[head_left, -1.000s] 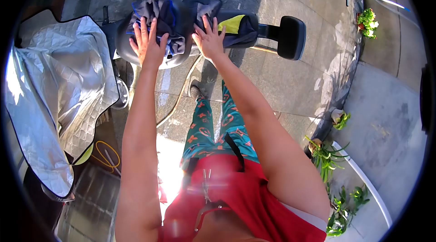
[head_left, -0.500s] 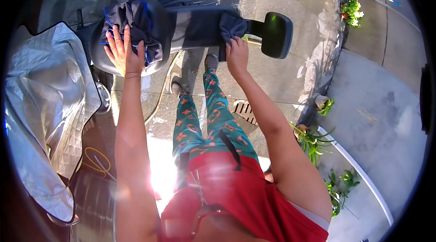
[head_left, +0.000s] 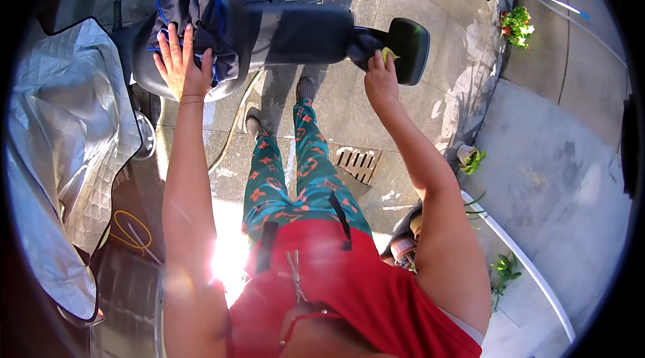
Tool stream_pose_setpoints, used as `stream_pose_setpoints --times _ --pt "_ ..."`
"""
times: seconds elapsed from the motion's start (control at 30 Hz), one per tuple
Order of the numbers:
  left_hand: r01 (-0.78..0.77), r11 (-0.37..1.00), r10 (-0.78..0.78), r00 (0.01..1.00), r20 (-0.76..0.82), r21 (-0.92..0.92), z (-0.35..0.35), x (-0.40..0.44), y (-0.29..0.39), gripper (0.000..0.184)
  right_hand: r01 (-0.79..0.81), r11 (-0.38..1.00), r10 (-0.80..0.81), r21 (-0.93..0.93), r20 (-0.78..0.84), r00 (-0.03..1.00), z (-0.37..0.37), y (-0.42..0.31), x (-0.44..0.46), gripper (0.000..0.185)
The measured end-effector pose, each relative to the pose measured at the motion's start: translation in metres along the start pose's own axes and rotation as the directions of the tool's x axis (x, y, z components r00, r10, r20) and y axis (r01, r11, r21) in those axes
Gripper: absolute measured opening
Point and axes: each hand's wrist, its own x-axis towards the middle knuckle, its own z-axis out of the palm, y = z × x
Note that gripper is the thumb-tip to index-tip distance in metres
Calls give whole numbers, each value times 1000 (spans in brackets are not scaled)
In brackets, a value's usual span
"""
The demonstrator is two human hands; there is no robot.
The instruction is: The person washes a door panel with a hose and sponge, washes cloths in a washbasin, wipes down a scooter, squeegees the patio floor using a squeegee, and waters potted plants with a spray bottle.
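My left hand lies spread on a bunched dark cloth with blue edging, on top of a rounded dark seat part. To the right, my right hand is closed on a dark and yellow cloth, of which a yellow bit shows at the fingertips. That cloth touches the narrow bar between the long black padded part and the black end pad.
A silver quilted cover drapes over something at the left. Below the seat, a hose runs along the paving, near a floor drain. Plants and a white pipe line the right side.
My right hand has moved right with its cloth, from the long padded part to the bar by the end pad. My left hand stays spread on the bunched cloth.
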Motion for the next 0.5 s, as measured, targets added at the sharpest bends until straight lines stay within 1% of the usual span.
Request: stream_pose_setpoints --times 0.07,0.1,0.17,0.2,0.23,0.27,0.3,0.37,0.43,0.5 --pt "-2 1000 2 1000 0 -10 1 -2 -1 69 81 996 -82 23 23 996 8 -12 -19 29" --pt "3 1000 -3 1000 6 -5 0 -3 0 69 114 990 -110 88 -48 993 28 -19 -29 24" --pt "13 1000 -13 1000 7 4 0 -2 1 68 66 953 -55 297 -43 998 8 -14 -45 21" --pt "6 1000 -6 1000 -5 -11 1 -2 0 67 27 948 43 317 -210 977 -14 -5 -50 19" --pt "8 1000 -8 1000 -13 -11 1 -2 0 67 -27 955 126 297 -321 939 -38 9 -51 17" --pt "4 1000 -4 1000 -12 -13 1 -2 0 67 -82 931 234 356 -410 881 -66 25 -47 18" --pt "-8 1000 8 1000 -16 -16 1 -2 1 67 -131 923 309 363 -494 813 -79 41 -41 22" --pt "-5 1000 5 1000 -8 0 1 -2 1 67 -233 925 361 300 -502 786 -91 70 -22 31" --pt "-4 1000 4 1000 0 18 0 -2 2 68 -262 916 377 302 -434 818 -59 83 0 37" --pt "-8 1000 8 1000 4 19 1 -1 1 70 -310 894 433 324 -447 783 -49 86 15 41"
